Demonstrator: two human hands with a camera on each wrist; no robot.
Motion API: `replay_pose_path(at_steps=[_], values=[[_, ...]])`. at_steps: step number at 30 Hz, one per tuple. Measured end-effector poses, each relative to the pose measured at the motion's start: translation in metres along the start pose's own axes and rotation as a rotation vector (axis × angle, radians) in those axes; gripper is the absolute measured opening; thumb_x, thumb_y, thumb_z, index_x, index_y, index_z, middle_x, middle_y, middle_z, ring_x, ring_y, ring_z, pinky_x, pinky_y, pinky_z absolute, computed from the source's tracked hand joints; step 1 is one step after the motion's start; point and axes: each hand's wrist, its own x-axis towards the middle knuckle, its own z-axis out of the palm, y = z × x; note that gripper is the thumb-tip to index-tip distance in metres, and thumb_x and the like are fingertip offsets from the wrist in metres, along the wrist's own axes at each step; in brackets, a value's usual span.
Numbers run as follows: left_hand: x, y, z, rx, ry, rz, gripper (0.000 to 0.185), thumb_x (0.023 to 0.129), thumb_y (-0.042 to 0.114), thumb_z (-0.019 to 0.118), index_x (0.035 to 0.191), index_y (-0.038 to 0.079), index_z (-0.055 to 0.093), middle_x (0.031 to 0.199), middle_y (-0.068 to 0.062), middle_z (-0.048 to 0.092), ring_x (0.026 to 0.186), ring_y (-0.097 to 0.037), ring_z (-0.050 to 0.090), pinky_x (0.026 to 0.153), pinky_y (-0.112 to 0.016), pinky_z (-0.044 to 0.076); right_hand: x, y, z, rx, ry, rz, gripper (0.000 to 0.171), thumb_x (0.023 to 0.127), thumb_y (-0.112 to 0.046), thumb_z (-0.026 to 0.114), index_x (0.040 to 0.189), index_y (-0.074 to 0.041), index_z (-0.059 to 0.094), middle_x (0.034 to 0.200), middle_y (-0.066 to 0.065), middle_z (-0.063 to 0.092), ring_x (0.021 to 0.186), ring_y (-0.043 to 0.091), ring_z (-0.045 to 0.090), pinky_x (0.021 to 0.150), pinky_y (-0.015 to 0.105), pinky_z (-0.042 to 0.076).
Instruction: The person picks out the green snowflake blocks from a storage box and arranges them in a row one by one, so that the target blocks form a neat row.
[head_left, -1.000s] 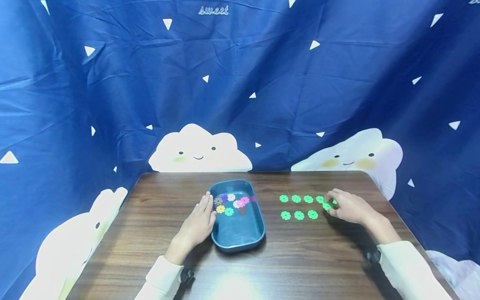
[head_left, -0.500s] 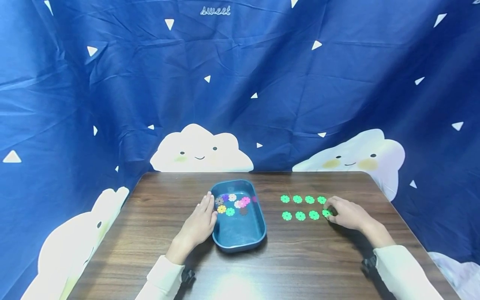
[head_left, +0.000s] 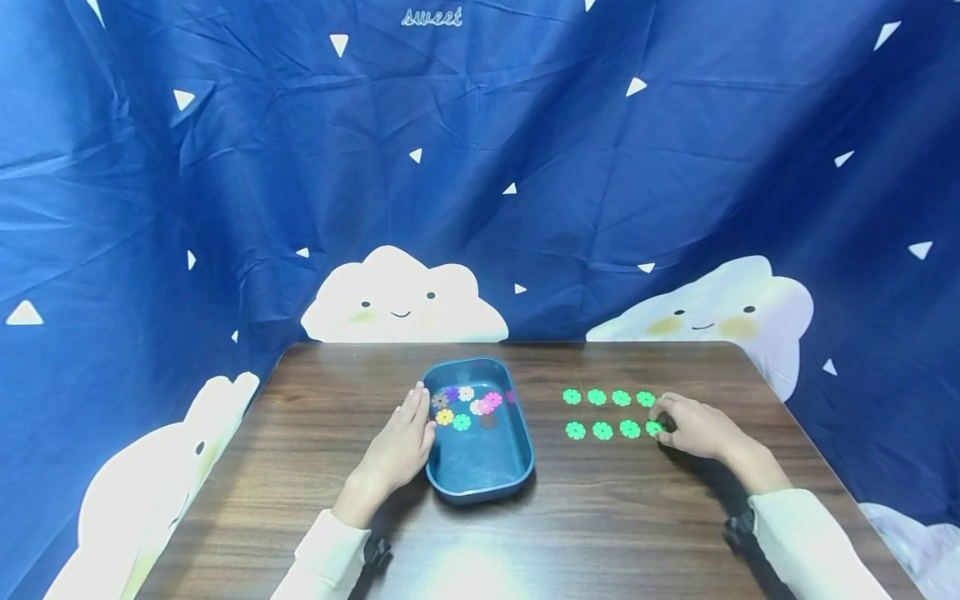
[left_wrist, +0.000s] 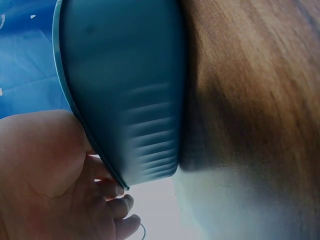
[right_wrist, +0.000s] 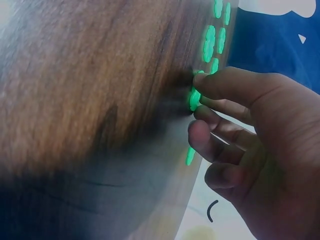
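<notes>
My right hand is low over the table at the right, pinching a green flower-shaped disc between thumb and fingers. That disc lines up at the right end of the nearer row of green discs. A farther row of green discs runs parallel behind it, its right end partly covered by my fingers. My left hand rests along the left side of a blue plastic tray, fingers straight and touching its rim. In the left wrist view the ribbed outer wall of the tray shows beside the palm.
Inside the tray lie several loose flower discs, among them a yellow disc, a pink disc and a teal-green disc. The brown wooden table reaches back to a blue cloud-printed curtain.
My right hand has moved slightly nearer with the green disc, from between the two rows to the right end of the nearer row. My left hand has stayed at the tray.
</notes>
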Motion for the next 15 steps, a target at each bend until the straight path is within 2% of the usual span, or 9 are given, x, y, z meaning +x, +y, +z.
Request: replay_pose_path(at_steps=[10,15], values=[[-0.0006,0.0018,-0.0020,-0.007,0.007,0.008,0.059,0.104,0.028,0.040,0.153,-0.002,0.025,0.164,-0.015,0.018,0.151,-0.029,0.020,0.122,-0.047,0.024,-0.0023,-0.0007,-0.0016,0.000,0.000,-0.004,0.023,0.082,-0.024,0.076,0.102,-0.016,0.067,0.093,-0.004,0.060,0.075,0.009,0.053,0.062,0.034,0.047],[-0.0009,0.0023,-0.0025,-0.009,0.015,0.012,0.059,0.104,0.027,0.041,0.152,-0.003,0.027,0.163,-0.017,0.020,0.151,-0.031,0.022,0.121,-0.048,0.027,-0.0025,0.0001,-0.0019,0.005,0.013,-0.005,0.023,0.083,-0.025,0.075,0.102,-0.016,0.068,0.096,-0.002,0.063,0.079,0.013,0.059,0.065,0.038,0.051]])
